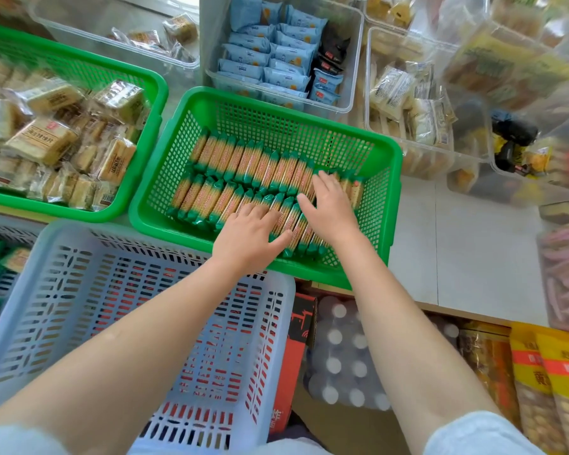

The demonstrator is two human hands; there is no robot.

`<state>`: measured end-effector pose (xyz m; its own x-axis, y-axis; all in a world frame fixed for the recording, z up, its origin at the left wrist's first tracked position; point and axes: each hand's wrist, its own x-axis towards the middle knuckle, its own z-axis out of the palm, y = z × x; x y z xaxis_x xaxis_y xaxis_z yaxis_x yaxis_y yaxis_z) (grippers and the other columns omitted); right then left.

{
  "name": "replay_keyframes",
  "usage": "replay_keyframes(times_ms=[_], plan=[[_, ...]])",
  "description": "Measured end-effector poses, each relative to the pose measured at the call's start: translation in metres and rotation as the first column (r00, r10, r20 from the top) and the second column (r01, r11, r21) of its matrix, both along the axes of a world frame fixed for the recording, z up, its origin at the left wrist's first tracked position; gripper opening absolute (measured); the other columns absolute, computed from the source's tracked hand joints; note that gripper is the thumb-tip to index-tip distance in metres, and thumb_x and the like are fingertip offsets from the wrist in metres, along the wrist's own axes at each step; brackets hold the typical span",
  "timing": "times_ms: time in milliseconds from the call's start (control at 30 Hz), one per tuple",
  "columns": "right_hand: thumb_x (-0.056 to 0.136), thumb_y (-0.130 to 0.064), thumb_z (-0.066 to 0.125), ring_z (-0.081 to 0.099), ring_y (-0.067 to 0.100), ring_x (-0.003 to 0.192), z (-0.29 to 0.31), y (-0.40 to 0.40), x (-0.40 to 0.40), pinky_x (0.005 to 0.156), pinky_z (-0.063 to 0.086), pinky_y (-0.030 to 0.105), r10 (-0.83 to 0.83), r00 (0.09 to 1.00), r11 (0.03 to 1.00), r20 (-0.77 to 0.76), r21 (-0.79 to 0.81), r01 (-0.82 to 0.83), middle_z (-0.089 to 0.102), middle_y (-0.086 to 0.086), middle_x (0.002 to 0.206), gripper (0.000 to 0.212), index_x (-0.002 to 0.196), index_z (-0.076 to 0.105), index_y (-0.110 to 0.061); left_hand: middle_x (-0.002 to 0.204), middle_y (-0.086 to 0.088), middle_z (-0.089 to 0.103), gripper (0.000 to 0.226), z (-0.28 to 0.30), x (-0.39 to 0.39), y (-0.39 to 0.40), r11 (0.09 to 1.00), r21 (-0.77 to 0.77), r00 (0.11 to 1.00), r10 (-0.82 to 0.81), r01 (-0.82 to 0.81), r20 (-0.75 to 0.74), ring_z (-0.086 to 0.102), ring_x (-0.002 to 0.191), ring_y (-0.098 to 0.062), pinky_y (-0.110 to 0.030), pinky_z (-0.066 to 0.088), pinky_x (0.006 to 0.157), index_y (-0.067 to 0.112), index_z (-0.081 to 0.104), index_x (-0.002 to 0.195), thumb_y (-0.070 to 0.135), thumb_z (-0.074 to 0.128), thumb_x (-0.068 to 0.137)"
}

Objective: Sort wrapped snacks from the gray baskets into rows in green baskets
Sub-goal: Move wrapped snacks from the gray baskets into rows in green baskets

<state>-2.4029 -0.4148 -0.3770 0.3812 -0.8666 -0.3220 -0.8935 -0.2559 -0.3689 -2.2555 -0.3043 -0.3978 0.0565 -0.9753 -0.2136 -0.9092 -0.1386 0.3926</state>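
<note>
The left hand (250, 236) lay flat with straight fingers on the near row of long green-ended wrapped biscuit packs (211, 198), holding nothing, its thumb spread toward the right; the right hand (330, 208) rested just beside it, fingers straight and spread over the same row and reaching the far row, pressing the packs rather than gripping any; both hands were inside the green perforated plastic basket (276, 103) at the middle of the view, where the packs stood in two rows side by side, the far row running almost the basket's full width; both bare forearms crossed the basket's near rim.

Nearer than the green basket, and touching its near left corner, stood a pale gray slotted plastic basket (79, 257), with the left forearm passing over it; to the left of the green basket sat a second green plastic basket (151, 90) heaped with clear-wrapped tan cake slices (43, 139); beyond the green basket stood a clear plastic bin (352, 60) holding light blue snack packets (260, 57) in rows; to its right lay the pale worktop (457, 244); below the basket's near right corner showed a pack of white-capped bottles (339, 353).
</note>
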Motion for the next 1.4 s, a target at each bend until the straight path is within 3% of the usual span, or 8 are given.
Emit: replay_keyframes(times_ms=[100, 267, 433, 533, 767, 1100, 1300, 1400], plan=[[0.104, -0.039, 0.042, 0.033, 0.019, 0.145, 0.037, 0.024, -0.002, 0.12, 0.025, 0.036, -0.069, 0.988, 0.996, 0.139, -0.044, 0.075, 0.039, 0.005, 0.157, 0.053, 0.15, 0.042, -0.012, 0.147, -0.005, 0.048, 0.056, 0.005, 0.001, 0.001, 0.998, -0.063, 0.996, 0.013, -0.019, -0.085, 0.036, 0.139, -0.023, -0.043, 0.03, 0.112, 0.02, 0.053, 0.139, 0.056, 0.035, 0.1], [0.102, -0.02, 0.052, 0.056, 0.009, 0.08, 0.072, 0.145, 0.001, 0.071, 0.043, 0.025, -0.081, 0.911, 0.989, 0.404, -0.077, 0.122, 0.069, 0.0, 0.092, 0.023, 0.1, 0.072, -0.011, 0.101, 0.0, 0.064, 0.032, 0.039, 0.028, 0.073, 0.883, -0.343, 0.873, 0.134, -0.319, -0.468, 0.056, 0.097, -0.014, -0.028, 0.04, 0.086, 0.011, 0.07, 0.106, 0.033, 0.049, 0.096], [0.104, -0.026, 0.047, 0.047, 0.007, 0.056, 0.021, 0.26, 0.052, 0.055, 0.038, 0.025, -0.251, 0.91, 0.911, 0.33, 0.398, 0.107, 0.06, 0.002, 0.069, 0.028, 0.092, 0.069, -0.012, 0.109, 0.001, 0.066, 0.025, 0.001, 0.116, 0.189, 0.911, 0.221, 0.892, 0.394, -0.347, -0.223, 0.059, 0.093, -0.015, -0.031, 0.044, 0.075, 0.018, 0.067, 0.116, 0.028, 0.048, 0.103], [0.103, -0.026, 0.047, 0.063, 0.016, 0.089, -0.023, 0.303, 0.088, 0.079, 0.052, 0.034, -0.226, 0.955, 0.838, 0.191, 0.538, 0.091, 0.068, 0.002, 0.102, 0.024, 0.111, 0.066, -0.014, 0.128, -0.004, 0.059, 0.033, -0.024, 0.165, 0.249, 0.818, 0.498, 0.933, 0.356, -0.288, -0.045, 0.058, 0.11, -0.02, -0.035, 0.05, 0.086, 0.018, 0.06, 0.131, 0.033, 0.049, 0.103], [0.096, -0.033, 0.065, 0.029, 0.026, 0.145, -0.072, 0.333, 0.139, 0.115, 0.033, 0.04, -0.037, 0.998, 0.904, -0.046, 0.424, 0.054, 0.029, 0.006, 0.158, 0.072, 0.155, 0.026, -0.015, 0.147, -0.009, 0.045, 0.054, -0.038, 0.208, 0.303, 0.784, 0.607, 0.984, 0.179, -0.127, -0.025, 0.051, 0.126, -0.026, -0.034, 0.046, 0.093, 0.022, 0.037, 0.152, 0.04, 0.051, 0.103], [0.08, -0.04, 0.076, 0.048, 0.03, 0.118, -0.099, 0.361, 0.169, 0.093, 0.046, 0.042, -0.004, 0.983, 0.938, -0.185, 0.341, 0.068, 0.049, 0.011, 0.124, 0.062, 0.126, 0.051, -0.008, 0.128, -0.008, 0.055, 0.051, -0.078, 0.211, 0.301, 0.834, 0.546, 0.991, -0.008, 0.081, -0.134, 0.053, 0.117, -0.029, -0.04, 0.05, 0.094, 0.018, 0.054, 0.136, 0.026, 0.066, 0.088], [0.085, -0.03, 0.074, 0.062, 0.021, 0.084, -0.087, 0.372, 0.159, 0.069, 0.053, 0.039, -0.309, 0.951, 0.841, -0.021, 0.46, 0.284, 0.063, 0.002, 0.097, 0.036, 0.108, 0.052, -0.016, 0.109, -0.004, 0.059, 0.029, -0.079, 0.216, 0.3, 0.817, 0.556, 0.985, -0.08, 0.152, -0.152, 0.054, 0.092, -0.019, -0.032, 0.047, 0.074, 0.018, 0.064, 0.108, 0.033, 0.074, 0.086], [0.089, -0.028, 0.074, 0.06, 0.008, 0.084, -0.065, 0.362, 0.15, 0.068, 0.05, 0.027, -0.638, 0.76, 0.689, 0.124, 0.532, 0.491, 0.064, -0.003, 0.104, 0.034, 0.113, 0.055, -0.016, 0.094, 0.002, 0.064, 0.023, -0.062, 0.22, 0.293, 0.815, 0.579, 0.92, 0.238, -0.016, -0.31, 0.056, 0.076, -0.009, -0.024, 0.043, 0.057, 0.021, 0.06, 0.101, 0.034, 0.074, 0.089]])
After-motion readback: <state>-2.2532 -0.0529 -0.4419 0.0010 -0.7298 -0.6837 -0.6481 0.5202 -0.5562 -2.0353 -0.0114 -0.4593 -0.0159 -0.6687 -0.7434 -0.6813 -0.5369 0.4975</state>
